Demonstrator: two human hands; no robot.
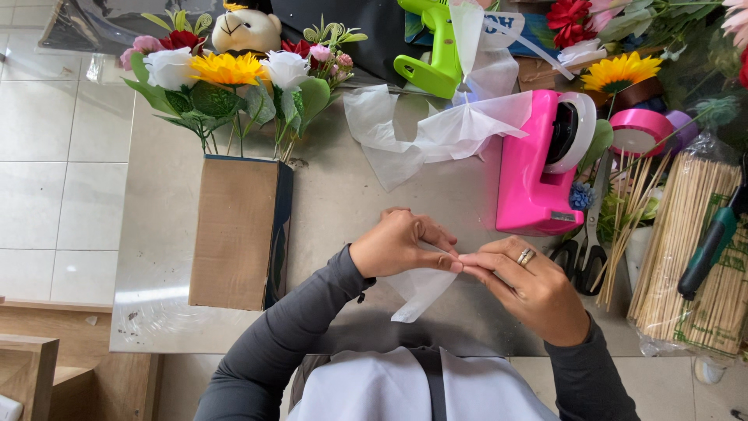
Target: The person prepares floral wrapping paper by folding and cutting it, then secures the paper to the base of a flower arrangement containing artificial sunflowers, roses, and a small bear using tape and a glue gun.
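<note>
White tissue sheet (421,288) hangs between both hands above the grey table (351,195); the left hand (401,243) and right hand (530,284) pinch its top edge with closed fingertips. Nearby, a cardboard box (238,232) holds artificial flowers (226,74); a clear bag (693,257) holds wooden skewers.

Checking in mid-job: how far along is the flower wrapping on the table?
Done: a flower bunch already stands in the brown box. In hand: the left hand and right hand pinch a small clear film piece between fingertips. Left: more film lies unused by the pink tape dispenser; skewers remain bagged.
</note>
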